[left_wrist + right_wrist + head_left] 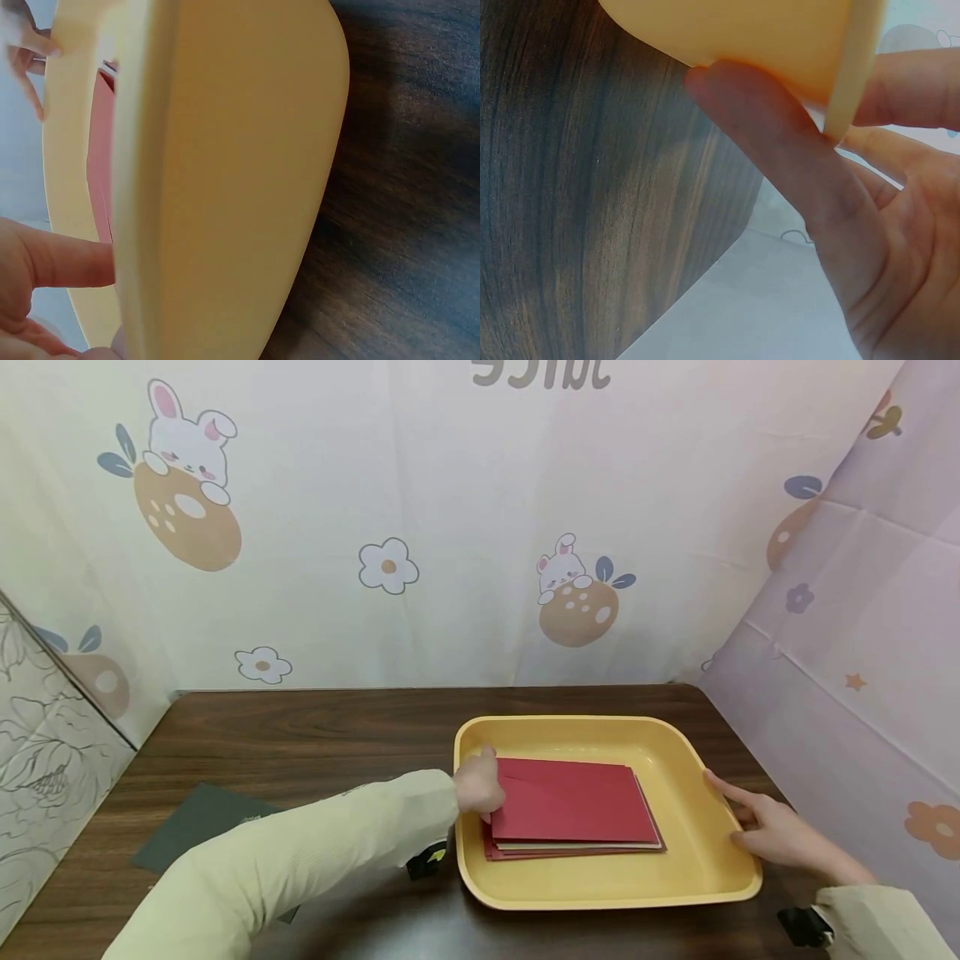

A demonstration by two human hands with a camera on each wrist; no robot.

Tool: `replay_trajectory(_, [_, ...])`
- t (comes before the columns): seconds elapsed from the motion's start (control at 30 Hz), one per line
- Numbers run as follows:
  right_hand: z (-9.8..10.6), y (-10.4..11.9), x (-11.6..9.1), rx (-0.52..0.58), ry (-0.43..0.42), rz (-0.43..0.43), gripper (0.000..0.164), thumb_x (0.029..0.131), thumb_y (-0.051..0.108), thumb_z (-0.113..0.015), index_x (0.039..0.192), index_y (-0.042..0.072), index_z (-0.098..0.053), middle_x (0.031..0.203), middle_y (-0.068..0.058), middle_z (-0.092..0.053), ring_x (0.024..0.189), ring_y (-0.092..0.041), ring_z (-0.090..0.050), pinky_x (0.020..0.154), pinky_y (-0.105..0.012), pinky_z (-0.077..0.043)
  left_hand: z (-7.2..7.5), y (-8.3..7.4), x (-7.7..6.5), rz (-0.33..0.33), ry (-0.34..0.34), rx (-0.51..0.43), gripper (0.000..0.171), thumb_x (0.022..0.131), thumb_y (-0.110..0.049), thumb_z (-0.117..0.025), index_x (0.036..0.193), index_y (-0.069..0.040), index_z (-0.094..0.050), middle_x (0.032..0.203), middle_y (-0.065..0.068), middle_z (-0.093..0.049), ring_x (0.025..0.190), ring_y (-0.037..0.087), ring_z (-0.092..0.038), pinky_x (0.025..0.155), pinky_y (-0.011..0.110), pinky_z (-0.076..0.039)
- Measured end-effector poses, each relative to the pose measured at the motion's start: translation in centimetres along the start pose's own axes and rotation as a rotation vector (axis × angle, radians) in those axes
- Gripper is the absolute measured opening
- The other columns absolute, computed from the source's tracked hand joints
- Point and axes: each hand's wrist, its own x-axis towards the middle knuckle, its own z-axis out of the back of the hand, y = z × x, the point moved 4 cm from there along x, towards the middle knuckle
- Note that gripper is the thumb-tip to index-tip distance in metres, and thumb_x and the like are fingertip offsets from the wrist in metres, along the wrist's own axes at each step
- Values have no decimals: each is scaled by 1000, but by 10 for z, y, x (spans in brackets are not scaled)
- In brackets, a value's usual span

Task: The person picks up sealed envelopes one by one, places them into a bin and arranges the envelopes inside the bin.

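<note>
A stack of red cards [570, 802] with pale edges lies in a yellow tray [697, 852]. My left hand [478, 783] reaches over the tray's left wall and holds the stack at its left edge. In the left wrist view one straight finger [71, 259] runs behind the tray rim [146, 180], which hides its tip. On the opposite side my right hand [776, 831] grips the tray's right rim. The right wrist view shows its thumb [772, 135] against the outer wall, with other fingers beyond the rim.
The tray stands on a dark wooden table [315, 727]. Dark green sheets [198, 827] lie at the left, partly behind my left sleeve [300, 852]. A printed curtain [465, 635] hangs along the back edge, and another curtain [840, 693] closes the right side.
</note>
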Motion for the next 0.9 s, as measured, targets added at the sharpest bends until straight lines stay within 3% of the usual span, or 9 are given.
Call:
replay_trajectory(0.23, [-1, -1, 0, 16, 9, 5, 95, 79, -4, -60, 152, 27, -7, 99, -28, -68, 74, 5, -56, 56, -22, -46, 0, -4, -5, 13, -18, 112, 68, 78, -1, -66, 136, 9, -31, 108, 25, -49, 59, 21, -58, 47, 28, -51])
replay_trajectory(0.37, [0, -1, 0, 12, 2, 5, 96, 79, -4, -60, 152, 28, -7, 99, -27, -68, 72, 4, -56, 56, -22, -45, 3, -6, -11, -5, -32, 132, 70, 76, -4, -67, 135, 11, -32, 112, 24, -45, 74, 25, -54, 64, 34, -53])
replay_trajectory(0.47, [0, -1, -1, 1, -3, -4, 96, 78, -3, -60, 153, 26, -7, 100, -27, -68, 73, 4, -56, 56, -22, -45, 5, -6, -14, -15, -32, 129, 70, 76, -6, -68, 134, 11, -33, 113, 23, -44, 82, 26, -51, 76, 38, -52])
replay_trajectory(0.77, [0, -1, 0, -9, -1, -22, 96, 78, -2, -61, 153, 26, -7, 101, -28, -67, 76, 5, -57, 57, -22, -46, 7, 0, -19, -81, -24, 60, 66, 76, -6, -64, 131, 14, -34, 119, 25, -41, 91, 27, -50, 84, 38, -50])
replay_trajectory(0.9, [0, -1, 0, -6, -6, -12, 96, 78, -3, -61, 153, 27, -8, 102, -30, -67, 78, 5, -58, 58, -22, -48, 10, 3, -20, -143, -41, 1, 52, 76, -6, -63, 120, 12, -42, 110, 22, -45, 87, 25, -48, 76, 35, -47])
